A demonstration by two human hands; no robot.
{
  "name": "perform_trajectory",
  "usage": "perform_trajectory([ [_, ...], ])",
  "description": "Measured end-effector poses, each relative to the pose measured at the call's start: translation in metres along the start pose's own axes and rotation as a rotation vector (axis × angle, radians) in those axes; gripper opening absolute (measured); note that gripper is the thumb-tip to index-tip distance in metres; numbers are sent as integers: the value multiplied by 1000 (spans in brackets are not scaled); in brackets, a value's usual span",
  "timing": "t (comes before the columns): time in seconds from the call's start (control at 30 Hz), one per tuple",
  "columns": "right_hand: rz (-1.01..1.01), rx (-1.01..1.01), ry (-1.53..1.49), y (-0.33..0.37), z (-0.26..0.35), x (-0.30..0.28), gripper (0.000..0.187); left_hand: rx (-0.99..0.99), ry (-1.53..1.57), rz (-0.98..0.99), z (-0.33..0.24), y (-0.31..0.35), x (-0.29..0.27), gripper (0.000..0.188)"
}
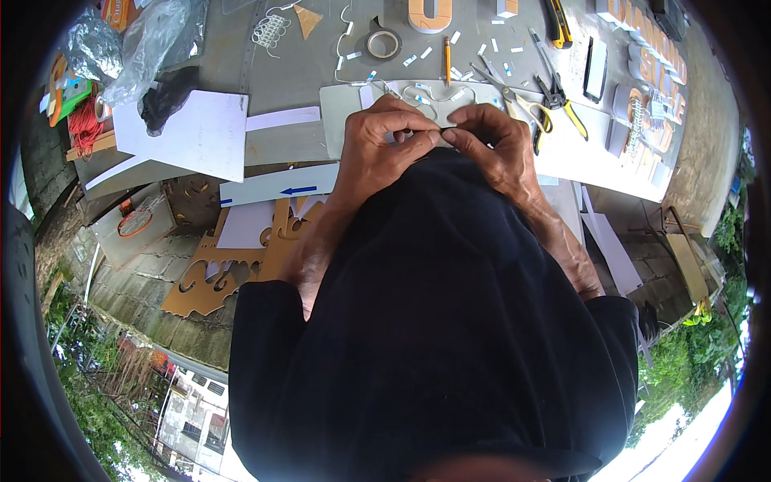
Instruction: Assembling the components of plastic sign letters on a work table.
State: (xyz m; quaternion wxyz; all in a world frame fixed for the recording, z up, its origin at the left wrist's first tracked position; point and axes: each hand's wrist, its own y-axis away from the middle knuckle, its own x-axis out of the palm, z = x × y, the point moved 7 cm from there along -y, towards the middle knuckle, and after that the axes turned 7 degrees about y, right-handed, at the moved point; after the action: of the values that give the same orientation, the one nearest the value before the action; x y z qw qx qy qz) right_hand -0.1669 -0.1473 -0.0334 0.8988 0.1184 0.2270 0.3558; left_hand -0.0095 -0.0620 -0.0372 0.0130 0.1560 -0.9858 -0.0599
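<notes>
Both hands meet over a grey sheet (341, 120) at about twelve o'clock from the person's dark-clothed chest. The left hand (384, 149) is curled, its thumb and forefinger pinched on something small at the near edge of that sheet; the right hand (491, 145) mirrors it, fingertips pinched on the same spot from the three o'clock side. What they grip is too small and too hidden by the fingers to name, though a thin white wire (418, 87) with small white modules loops across the sheet just past the knuckles, and the pinch seems to sit on that run.

Judged from how things lie, the work looks midway: part of the wire already rests on the sheet, while many small white strips (418, 58) lie loose at twelve o'clock, near a roll of tape (384, 43) and a yellow pencil (446, 60). Pliers with yellow handles (562, 103) and scissors (514, 96) wait at two o'clock. Finished orange and white letter shapes (650, 88) sit further out at two o'clock, so some pieces appear complete and this one is not. At nine o'clock lie a white board (193, 132) and cut brown panels (241, 257)
</notes>
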Motion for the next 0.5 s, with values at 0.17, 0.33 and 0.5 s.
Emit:
perform_trajectory([
  [0.17,-191,-396,144,4,16,-6,22,-346,355,18,20,0,3,11],
  [0.33,-272,-793,436,17,36,-4,34,-439,417,22,21,1,6,12],
  [0.5,-290,-807,539,18,42,-3,37,-328,226,-12,15,2,5,7],
])
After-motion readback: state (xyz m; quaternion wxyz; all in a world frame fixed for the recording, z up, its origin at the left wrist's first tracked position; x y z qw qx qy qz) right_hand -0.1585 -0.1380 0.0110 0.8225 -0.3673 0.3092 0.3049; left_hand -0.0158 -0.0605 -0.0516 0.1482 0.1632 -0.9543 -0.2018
